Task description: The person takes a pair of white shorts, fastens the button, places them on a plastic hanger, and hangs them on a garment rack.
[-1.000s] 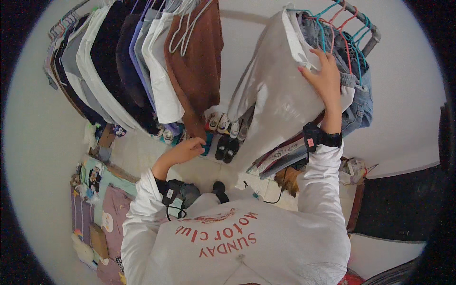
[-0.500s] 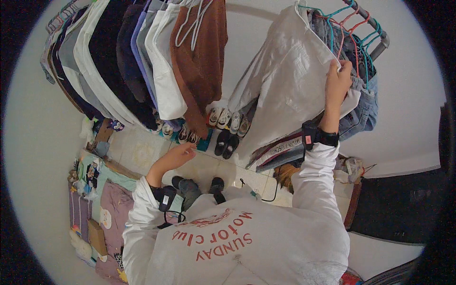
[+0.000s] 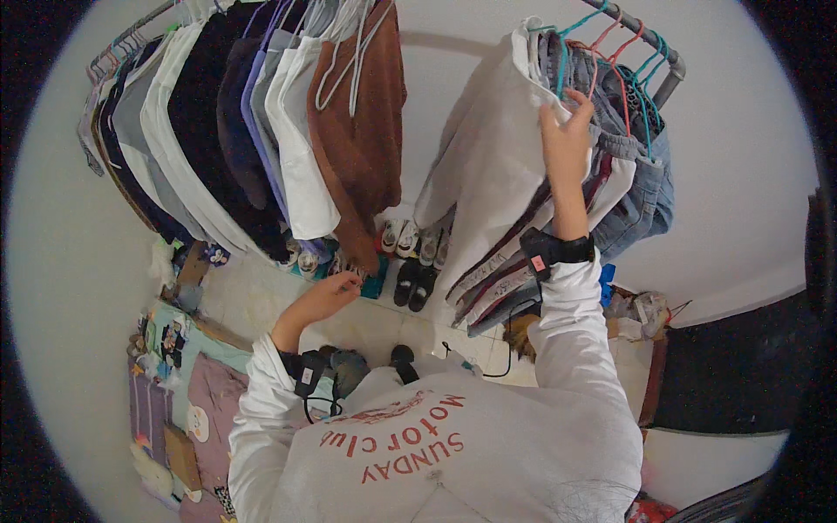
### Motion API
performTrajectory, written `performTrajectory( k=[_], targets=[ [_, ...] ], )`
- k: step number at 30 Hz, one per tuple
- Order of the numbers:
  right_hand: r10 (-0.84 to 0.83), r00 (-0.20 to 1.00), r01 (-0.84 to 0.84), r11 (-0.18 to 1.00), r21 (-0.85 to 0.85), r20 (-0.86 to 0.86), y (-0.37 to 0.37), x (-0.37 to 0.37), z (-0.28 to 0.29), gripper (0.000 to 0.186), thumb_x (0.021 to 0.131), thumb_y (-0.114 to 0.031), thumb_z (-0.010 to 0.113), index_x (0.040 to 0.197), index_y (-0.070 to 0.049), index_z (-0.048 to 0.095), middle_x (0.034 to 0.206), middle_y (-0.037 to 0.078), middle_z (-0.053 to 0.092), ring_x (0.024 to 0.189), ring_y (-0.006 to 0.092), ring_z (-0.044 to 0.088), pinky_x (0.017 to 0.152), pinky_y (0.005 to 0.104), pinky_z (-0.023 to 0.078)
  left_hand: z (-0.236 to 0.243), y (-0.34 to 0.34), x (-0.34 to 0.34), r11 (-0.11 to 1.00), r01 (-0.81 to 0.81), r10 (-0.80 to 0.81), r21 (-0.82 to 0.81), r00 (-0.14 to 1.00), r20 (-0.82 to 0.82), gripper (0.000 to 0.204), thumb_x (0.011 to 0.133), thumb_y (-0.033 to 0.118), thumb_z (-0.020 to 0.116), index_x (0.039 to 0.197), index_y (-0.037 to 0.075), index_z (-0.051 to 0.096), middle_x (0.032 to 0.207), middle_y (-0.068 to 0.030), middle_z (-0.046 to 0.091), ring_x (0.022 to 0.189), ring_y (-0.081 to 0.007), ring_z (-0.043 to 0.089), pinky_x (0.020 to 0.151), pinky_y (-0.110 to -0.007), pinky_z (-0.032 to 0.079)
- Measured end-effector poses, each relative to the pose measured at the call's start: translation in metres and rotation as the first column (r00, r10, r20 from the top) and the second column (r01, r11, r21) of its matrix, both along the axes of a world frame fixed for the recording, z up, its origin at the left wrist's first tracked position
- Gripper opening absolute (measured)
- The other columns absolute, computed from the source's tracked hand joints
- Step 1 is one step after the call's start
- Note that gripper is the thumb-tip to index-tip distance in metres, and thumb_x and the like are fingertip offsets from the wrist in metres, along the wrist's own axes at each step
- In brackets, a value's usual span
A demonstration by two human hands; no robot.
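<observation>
Off-white trousers (image 3: 493, 139) hang at the front of a group of bottoms on the right part of the rail, beside a teal hanger (image 3: 586, 19). My right hand (image 3: 567, 131) is raised at the edge of their waistband, thumb and fingers apart, fingertips near the hanger's lower end. Whether they touch the cloth is hard to tell. Lower down on the left, my left hand (image 3: 327, 296) hovers in front of a hanging brown garment (image 3: 357, 131), fingers loosely bent and apart, with nothing visible in them. Black bands circle both wrists.
Tops in white, black, grey and purple hang along the left rail (image 3: 131, 39). Jeans (image 3: 649, 187) hang behind the trousers on teal and red hangers. Below stand several pairs of shoes (image 3: 414, 283). A mauve blanket (image 3: 214, 392) lies at left; a dark panel (image 3: 715, 370) is at right.
My right hand has moved left and let go of the waistband corner it was pinching. The trousers have swung back from their stretched position toward the left. My left hand has barely moved.
</observation>
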State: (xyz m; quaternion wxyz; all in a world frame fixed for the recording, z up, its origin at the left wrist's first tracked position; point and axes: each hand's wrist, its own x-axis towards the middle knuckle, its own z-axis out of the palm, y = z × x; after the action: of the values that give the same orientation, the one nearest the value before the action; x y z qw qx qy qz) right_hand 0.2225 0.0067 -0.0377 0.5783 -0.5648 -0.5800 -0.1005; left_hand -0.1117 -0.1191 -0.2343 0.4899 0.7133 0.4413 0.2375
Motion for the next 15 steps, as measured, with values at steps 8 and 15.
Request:
performTrajectory(
  k=[8, 15],
  targets=[
    [0.567, 0.696, -0.689, 0.699, -0.189, -0.441, 0.038, -0.006, 0.002, 0.035, 0.075, -0.025, 0.053, 0.098, 0.001, 0.053, 0.082, 0.004, 0.054, 0.079, 0.0102, 0.050, 0.071, 0.0209, 0.037, 0.027, -0.006, 0.014, 0.999, -0.049, 0.049, -0.011, 0.998, 0.030, 0.022, 0.079, 0.012, 0.049, 0.098, 0.001, 0.049, 0.081, -0.0060, 0.053, 0.074, -0.0121, 0.049, 0.066, -0.024, 0.040],
    [0.620, 0.558, -0.828, 0.465, -0.314, -0.552, 0.086, -0.014, 0.033, 0.032, 0.081, -0.024, 0.047, 0.098, 0.003, 0.048, 0.094, 0.010, 0.056, 0.084, 0.0134, 0.053, 0.076, 0.0252, 0.040, 0.061, -0.008, 0.012, 0.984, -0.165, 0.168, 0.071, 0.985, -0.031, 0.017, 0.079, 0.009, 0.048, 0.094, 0.001, 0.049, 0.077, -0.0054, 0.053, 0.068, -0.0116, 0.048, 0.061, -0.024, 0.039]
  ],
)
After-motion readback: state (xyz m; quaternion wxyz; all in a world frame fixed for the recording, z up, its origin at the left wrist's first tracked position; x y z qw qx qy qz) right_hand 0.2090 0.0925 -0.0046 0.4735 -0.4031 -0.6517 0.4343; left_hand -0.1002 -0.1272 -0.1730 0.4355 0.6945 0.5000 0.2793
